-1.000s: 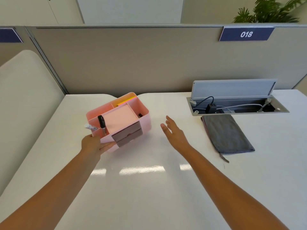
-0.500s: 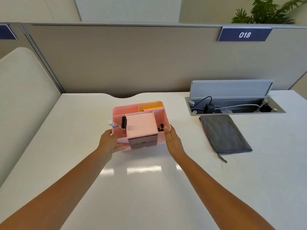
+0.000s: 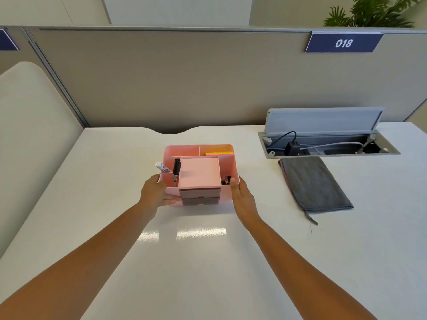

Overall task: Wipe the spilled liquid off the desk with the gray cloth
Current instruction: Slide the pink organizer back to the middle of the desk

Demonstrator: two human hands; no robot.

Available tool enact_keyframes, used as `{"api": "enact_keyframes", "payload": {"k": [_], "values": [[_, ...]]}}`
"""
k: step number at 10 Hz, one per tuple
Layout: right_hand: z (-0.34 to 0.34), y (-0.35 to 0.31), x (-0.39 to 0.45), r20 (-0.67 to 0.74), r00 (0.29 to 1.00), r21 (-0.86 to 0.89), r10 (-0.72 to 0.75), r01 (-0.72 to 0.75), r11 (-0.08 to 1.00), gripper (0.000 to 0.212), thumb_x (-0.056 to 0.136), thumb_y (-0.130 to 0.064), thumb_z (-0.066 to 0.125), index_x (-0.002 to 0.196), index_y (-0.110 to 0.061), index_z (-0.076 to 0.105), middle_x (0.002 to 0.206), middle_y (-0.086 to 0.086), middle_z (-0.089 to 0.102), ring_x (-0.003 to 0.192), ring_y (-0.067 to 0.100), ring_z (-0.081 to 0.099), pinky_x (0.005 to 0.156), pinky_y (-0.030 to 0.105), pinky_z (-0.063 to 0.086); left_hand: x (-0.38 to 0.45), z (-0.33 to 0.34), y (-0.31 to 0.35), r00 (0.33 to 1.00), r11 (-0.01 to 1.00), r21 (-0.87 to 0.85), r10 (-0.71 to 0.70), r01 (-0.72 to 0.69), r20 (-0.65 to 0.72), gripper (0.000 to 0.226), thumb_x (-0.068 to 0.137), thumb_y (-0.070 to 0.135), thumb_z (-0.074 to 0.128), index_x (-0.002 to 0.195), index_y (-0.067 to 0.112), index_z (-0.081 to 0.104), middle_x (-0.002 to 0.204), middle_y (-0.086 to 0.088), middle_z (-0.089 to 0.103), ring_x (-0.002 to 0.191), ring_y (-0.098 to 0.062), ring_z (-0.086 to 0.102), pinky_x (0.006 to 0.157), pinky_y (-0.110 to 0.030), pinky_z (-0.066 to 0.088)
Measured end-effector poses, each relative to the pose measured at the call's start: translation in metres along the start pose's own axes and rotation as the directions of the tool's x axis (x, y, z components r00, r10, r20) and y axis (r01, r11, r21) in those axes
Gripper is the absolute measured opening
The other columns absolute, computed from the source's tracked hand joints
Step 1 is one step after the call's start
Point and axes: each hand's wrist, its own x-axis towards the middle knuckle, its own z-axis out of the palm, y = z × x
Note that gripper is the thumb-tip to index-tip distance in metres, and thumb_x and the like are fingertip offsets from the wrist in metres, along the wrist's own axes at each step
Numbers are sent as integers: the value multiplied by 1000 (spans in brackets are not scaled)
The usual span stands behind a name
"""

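The gray cloth (image 3: 315,184) lies folded flat on the white desk (image 3: 208,273), to the right of centre and just in front of the cable box. Neither hand touches it. A pink desk organizer (image 3: 227,167) with pens, sticky notes and binder clips stands at the desk's middle. My left hand (image 3: 154,192) grips its front left corner and my right hand (image 3: 243,196) holds its right side. I see no liquid on the desk, only a light reflection in front of the organizer.
An open cable box (image 3: 330,144) with a raised gray lid, plug and wires is sunk into the desk at the back right. Beige partition walls (image 3: 173,82) close the back and left. A sign reading 018 (image 3: 344,42) hangs on the partition.
The organizer was tilted and held by my left hand alone at the left; it has moved right to the centre and stands squared, with my right hand now on its right side.
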Motion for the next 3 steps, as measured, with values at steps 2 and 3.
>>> {"api": "enact_keyframes", "payload": {"k": [2, 3], "values": [[-2, 0, 2, -22, 1000, -19, 14, -14, 1000, 44, 98, -43, 26, 133, -23, 41, 129, 1, 57, 108, 15, 52, 97, 32, 41, -4, 3, -1, 999, 1000, -4, 29, -29, -19, 40, 95, 16, 26, 132, 14, 41, 124, -19, 58, 74, -36, 67, 64, -34, 57], [-3, -1, -2, -55, 998, -31, 12, -13, 999, 47, 95, -48, 27, 133, -24, 42, 128, -4, 56, 112, 17, 53, 93, 27, 39, -18, 9, -12, 993, 998, -50, 41, -47, -111, 39, 96, 33, 30, 131, 18, 42, 120, -11, 57, 75, -35, 66, 70, -38, 54]]}}
